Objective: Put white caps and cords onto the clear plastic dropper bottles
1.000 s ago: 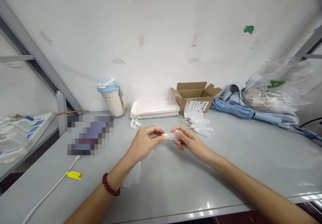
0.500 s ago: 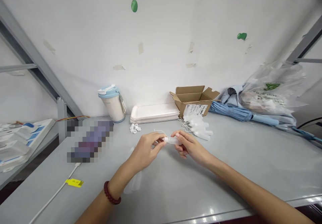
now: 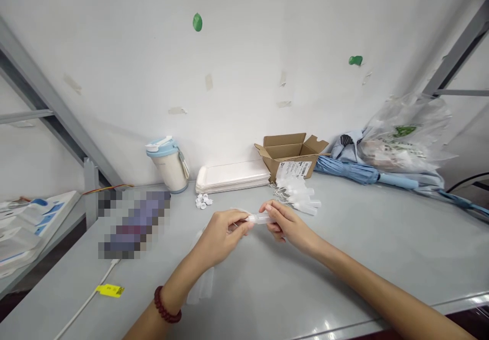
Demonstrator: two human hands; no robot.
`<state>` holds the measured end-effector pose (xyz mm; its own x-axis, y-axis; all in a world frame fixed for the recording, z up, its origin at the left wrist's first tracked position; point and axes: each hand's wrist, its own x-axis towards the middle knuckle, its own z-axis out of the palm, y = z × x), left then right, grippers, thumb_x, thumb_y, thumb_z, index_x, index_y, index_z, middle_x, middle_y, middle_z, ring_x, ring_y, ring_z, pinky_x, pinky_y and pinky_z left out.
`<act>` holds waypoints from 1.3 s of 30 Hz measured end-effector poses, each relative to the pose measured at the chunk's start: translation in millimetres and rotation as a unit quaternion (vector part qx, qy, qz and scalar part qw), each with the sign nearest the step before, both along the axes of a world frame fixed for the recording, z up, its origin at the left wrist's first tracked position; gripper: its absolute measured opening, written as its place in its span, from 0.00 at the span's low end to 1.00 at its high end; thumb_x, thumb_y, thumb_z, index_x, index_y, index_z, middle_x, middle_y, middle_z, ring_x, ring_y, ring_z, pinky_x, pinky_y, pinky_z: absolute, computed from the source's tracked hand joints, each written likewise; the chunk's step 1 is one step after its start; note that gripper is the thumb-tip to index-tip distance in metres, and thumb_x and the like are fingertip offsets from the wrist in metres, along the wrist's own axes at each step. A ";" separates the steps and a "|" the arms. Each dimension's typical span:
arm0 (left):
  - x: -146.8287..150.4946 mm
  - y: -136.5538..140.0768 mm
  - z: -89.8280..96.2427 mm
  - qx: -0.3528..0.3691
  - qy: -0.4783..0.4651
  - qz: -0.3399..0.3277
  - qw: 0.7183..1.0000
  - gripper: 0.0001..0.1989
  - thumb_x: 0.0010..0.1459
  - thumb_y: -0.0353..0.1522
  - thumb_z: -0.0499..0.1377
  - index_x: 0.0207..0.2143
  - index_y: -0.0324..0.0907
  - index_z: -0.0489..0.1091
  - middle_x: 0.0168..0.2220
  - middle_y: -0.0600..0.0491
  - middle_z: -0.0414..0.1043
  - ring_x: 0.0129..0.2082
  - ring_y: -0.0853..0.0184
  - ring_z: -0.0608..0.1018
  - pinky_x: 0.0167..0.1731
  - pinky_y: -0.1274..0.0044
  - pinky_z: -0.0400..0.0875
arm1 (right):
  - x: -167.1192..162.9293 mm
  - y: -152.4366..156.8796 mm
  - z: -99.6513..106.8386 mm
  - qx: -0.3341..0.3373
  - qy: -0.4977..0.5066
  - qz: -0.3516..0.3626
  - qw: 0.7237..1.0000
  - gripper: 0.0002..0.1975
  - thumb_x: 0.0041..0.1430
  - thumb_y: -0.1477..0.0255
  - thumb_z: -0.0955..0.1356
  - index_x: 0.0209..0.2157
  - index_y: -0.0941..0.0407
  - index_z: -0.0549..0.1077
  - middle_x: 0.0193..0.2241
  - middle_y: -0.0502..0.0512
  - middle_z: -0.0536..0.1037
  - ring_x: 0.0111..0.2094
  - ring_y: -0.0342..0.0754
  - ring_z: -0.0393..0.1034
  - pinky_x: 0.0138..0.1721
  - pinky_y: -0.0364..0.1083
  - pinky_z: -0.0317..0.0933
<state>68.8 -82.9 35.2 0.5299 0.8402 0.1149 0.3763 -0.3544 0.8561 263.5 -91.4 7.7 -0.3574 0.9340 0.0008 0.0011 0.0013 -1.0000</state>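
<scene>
A small translucent plastic tube (image 3: 261, 219) with a white cap (image 3: 251, 218) lies level between my hands above the grey table. My left hand (image 3: 225, 233) pinches the cap end with thumb and fingertips, and a thin white cord loops out by these fingers. Around the tube's other end, the fingers of my right hand (image 3: 284, 223) are closed. Several loose white caps (image 3: 204, 201) are on the table beyond my left hand. Several similar tubes with cords (image 3: 303, 197) are heaped beyond my right hand. More clear tubes (image 3: 201, 286) lie partly hidden under my left forearm.
Against the wall stand a cream tumbler (image 3: 168, 169), a stack of white trays (image 3: 233, 175) and an open cardboard box (image 3: 286, 157). A folded blue umbrella (image 3: 347, 170) and a plastic bag (image 3: 401, 141) are at right. A blurred-out device (image 3: 135, 225) with a white cable lies left.
The camera view has tilted up a little, so the scene sits lower and slightly further left. Both hands keep hold of the tube, with only slight finger movement at the cap.
</scene>
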 end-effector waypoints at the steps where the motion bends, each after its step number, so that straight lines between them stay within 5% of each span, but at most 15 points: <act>1: 0.4 -0.3 -0.3 0.021 0.002 0.002 1.000 0.10 0.57 0.35 0.54 0.32 0.41 0.73 0.32 0.52 0.72 0.31 0.68 0.72 0.32 0.79 0.66 | 0.1 0.3 0.3 0.002 -0.004 -0.003 1.000 0.17 0.62 0.55 0.57 0.36 0.55 0.61 0.17 0.40 0.49 0.18 0.38 0.41 0.18 0.38 0.45; 4: 1.8 -0.6 -1.6 0.013 0.010 0.008 1.000 0.10 0.57 0.36 0.55 0.34 0.42 0.73 0.34 0.51 0.73 0.33 0.67 0.73 0.32 0.79 0.67 | -1.0 0.7 2.3 0.010 -0.006 -0.015 1.000 0.17 0.61 0.54 0.57 0.36 0.55 0.60 0.17 0.40 0.50 0.18 0.38 0.41 0.18 0.39 0.44; 10: 2.9 -1.2 -3.2 -0.094 0.021 -0.006 0.995 0.20 0.60 0.43 0.48 0.25 0.38 0.68 0.22 0.54 0.68 0.21 0.70 0.71 0.23 0.79 0.66 | -3.2 -1.8 5.8 0.029 -0.023 -0.013 0.999 0.17 0.61 0.54 0.57 0.34 0.55 0.60 0.17 0.39 0.48 0.17 0.38 0.41 0.18 0.38 0.42; 16: 1.1 -2.1 0.5 0.024 0.033 -0.003 0.999 0.11 0.57 0.38 0.54 0.29 0.40 0.71 0.29 0.53 0.71 0.30 0.67 0.72 0.30 0.79 0.66 | -3.9 -3.7 7.2 0.019 -0.027 -0.013 0.999 0.18 0.60 0.53 0.58 0.34 0.55 0.60 0.17 0.40 0.49 0.17 0.38 0.41 0.17 0.38 0.42; 20: -0.1 -0.8 0.4 -0.083 0.030 -0.013 0.996 0.19 0.59 0.43 0.50 0.27 0.39 0.69 0.26 0.53 0.70 0.25 0.69 0.72 0.25 0.79 0.66 | -3.9 -3.0 4.1 0.023 -0.025 -0.014 0.999 0.18 0.61 0.53 0.57 0.34 0.55 0.60 0.17 0.40 0.49 0.16 0.38 0.42 0.17 0.39 0.43; 23: 0.2 -0.7 2.2 -0.131 0.003 0.000 0.991 0.20 0.58 0.45 0.51 0.26 0.38 0.69 0.23 0.54 0.68 0.20 0.71 0.71 0.21 0.80 0.64 | -3.0 -2.9 2.1 0.095 -0.075 -0.025 0.992 0.17 0.62 0.55 0.58 0.38 0.55 0.63 0.19 0.44 0.59 0.19 0.40 0.52 0.20 0.40 0.50; 28: -0.7 -1.0 7.7 -0.142 -0.031 0.014 0.989 0.19 0.57 0.43 0.52 0.24 0.38 0.69 0.20 0.55 0.66 0.19 0.72 0.69 0.21 0.80 0.63 | -1.7 -5.0 3.9 0.279 -0.203 -0.068 0.936 0.15 0.61 0.60 0.61 0.40 0.55 0.70 0.29 0.54 0.70 0.29 0.46 0.62 0.30 0.45 0.55; 34: 0.2 -3.0 8.8 -0.032 0.006 -0.024 0.999 0.18 0.57 0.38 0.53 0.18 0.39 0.62 0.22 0.56 0.62 0.23 0.72 0.68 0.23 0.81 0.62 | -1.1 -4.0 5.7 0.132 -0.167 -0.016 0.977 0.24 0.62 0.54 0.56 0.21 0.56 0.63 0.15 0.46 0.59 0.18 0.41 0.52 0.23 0.43 0.49; 39: 0.0 -1.3 3.1 -0.109 0.007 -0.014 0.994 0.19 0.58 0.43 0.50 0.24 0.39 0.66 0.24 0.54 0.67 0.21 0.71 0.70 0.21 0.80 0.65 | -2.9 -5.1 5.3 0.207 -0.187 -0.065 0.958 0.20 0.63 0.57 0.57 0.29 0.56 0.68 0.23 0.51 0.68 0.24 0.43 0.58 0.27 0.43 0.52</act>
<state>68.8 -84.1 38.3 0.5544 0.8289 -0.0747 0.3804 -0.1725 0.9086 260.6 -96.5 13.0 -0.2861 0.9178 0.2753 0.3866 0.3735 -0.8432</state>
